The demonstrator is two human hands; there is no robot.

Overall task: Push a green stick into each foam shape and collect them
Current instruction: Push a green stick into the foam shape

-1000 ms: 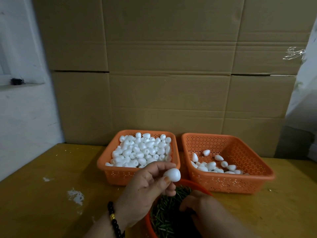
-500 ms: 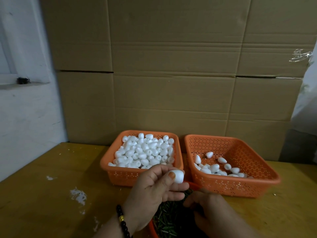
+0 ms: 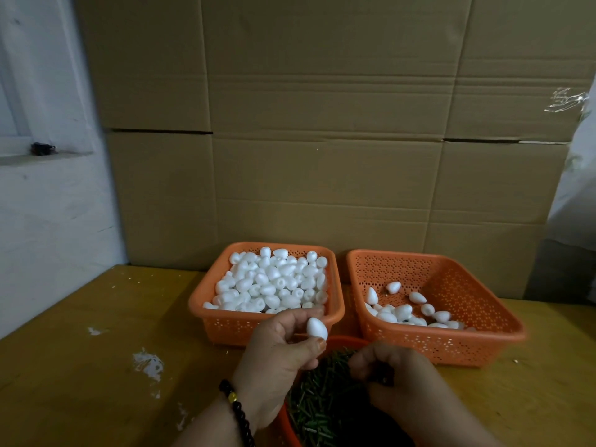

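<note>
Foam egg (image 3: 317, 329) pinched between thumb & fingers of left hand (image 3: 280, 353), held just over the orange bowl (image 3: 346, 341) of green sticks (image 3: 322, 404), in front of the full basket (image 3: 267, 321). Right hand (image 3: 393, 375) curled down in the sticks; can't tell if it's got one. Step: fetching a stick. Next, prob.: line tip up w/ egg's end, push straight in, drop in right basket (image 3: 451, 346).
</note>
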